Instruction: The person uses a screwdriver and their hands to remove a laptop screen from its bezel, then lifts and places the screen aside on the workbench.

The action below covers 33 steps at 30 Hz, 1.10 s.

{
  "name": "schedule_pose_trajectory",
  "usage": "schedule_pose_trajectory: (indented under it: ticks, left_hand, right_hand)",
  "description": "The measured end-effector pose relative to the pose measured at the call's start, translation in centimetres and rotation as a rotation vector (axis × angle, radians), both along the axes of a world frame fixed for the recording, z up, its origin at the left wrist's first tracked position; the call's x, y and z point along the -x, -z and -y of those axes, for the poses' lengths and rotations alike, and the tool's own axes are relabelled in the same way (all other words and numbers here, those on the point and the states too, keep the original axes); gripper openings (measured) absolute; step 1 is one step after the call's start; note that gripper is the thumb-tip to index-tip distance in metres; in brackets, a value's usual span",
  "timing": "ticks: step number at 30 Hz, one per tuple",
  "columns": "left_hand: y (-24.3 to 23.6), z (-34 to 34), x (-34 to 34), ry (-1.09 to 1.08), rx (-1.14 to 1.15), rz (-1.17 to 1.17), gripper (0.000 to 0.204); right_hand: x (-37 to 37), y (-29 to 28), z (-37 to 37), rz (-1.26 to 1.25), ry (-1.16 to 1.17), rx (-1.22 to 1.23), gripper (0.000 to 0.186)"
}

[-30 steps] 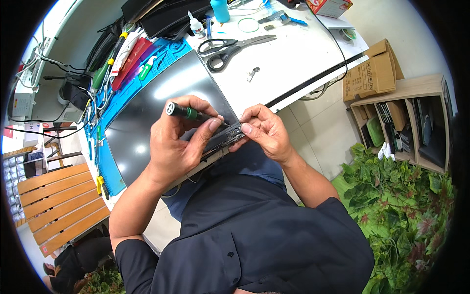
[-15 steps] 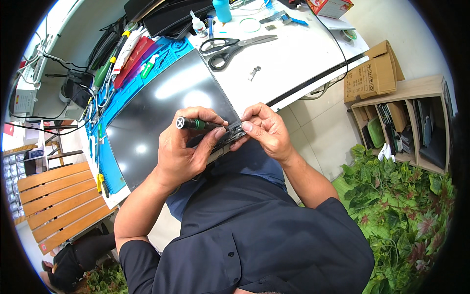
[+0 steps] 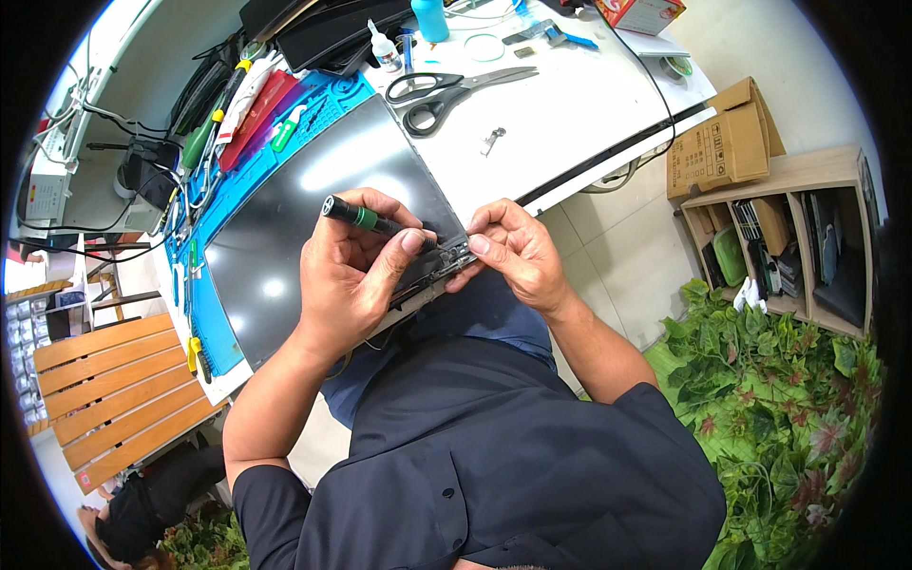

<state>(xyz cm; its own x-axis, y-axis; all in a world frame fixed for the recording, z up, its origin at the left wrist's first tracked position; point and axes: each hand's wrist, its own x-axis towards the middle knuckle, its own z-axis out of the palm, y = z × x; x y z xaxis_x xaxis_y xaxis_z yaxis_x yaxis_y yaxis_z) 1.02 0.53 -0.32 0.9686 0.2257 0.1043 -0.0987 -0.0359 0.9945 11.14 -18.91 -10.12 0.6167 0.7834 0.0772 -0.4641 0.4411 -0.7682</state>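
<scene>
1. Left hand [image 3: 347, 271]: closed around a black screwdriver [image 3: 364, 218] with a green band, thumb opposite fingers; the shaft slants toward the panel's near right corner (contact of the tip cannot be confirmed)
2. Right hand [image 3: 521, 255]: narrow pinch, thumb above and fingers below, on that same corner
3. Dark flat panel [image 3: 294, 223]: lies face up, partly over the blue mat [image 3: 220, 332] and the white bench [image 3: 570, 114], its near edge toward the person's lap
4. Metal hardware [image 3: 445, 264]: exposed along the near edge, between the two hands
5. Progress, as judged: the corner is accessible and the driver is positioned there, so work at this point appears under way and unfinished; whether a screw is being seated or freed cannot be told, nor how many remain
6. Small metal piece [image 3: 493, 142]: loose on the bench, apart from the panel; its origin cannot be determined
7. Scissors [image 3: 427, 116]: beside the panel's far right corner, handles nearest
8. Outward, right: cardboard box [image 3: 717, 142] atop a wooden shelf unit [image 3: 774, 185]
</scene>
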Motion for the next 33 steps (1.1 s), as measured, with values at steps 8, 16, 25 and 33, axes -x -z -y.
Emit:
schedule_pose_trajectory:
  ticks: [8, 16, 25, 33]
  left_hand:
    - [-0.2, 0.0, -0.2, -0.023, -0.012, -0.071, 0.031]
    - [-0.5, 0.3, -0.2, -0.037, -0.061, -0.067, 0.033]
    - [0.4, 0.6, -0.4, -0.048, -0.689, 0.424, 0.052]
    - [-4.2, 0.5, -1.7, 0.038, -1.108, 0.525, 0.043]
  right_hand:
    - [0.0, 0.0, 0.0, -0.004, 0.001, -0.003, 0.017]
    - [0.0, -0.7, 0.1, -0.022, -0.012, -0.003, 0.015]
    - [0.0, -0.3, 0.0, -0.009, 0.012, 0.017, 0.017]
    - [0.1, -0.7, 0.0, -0.036, -0.007, -0.050, 0.013]
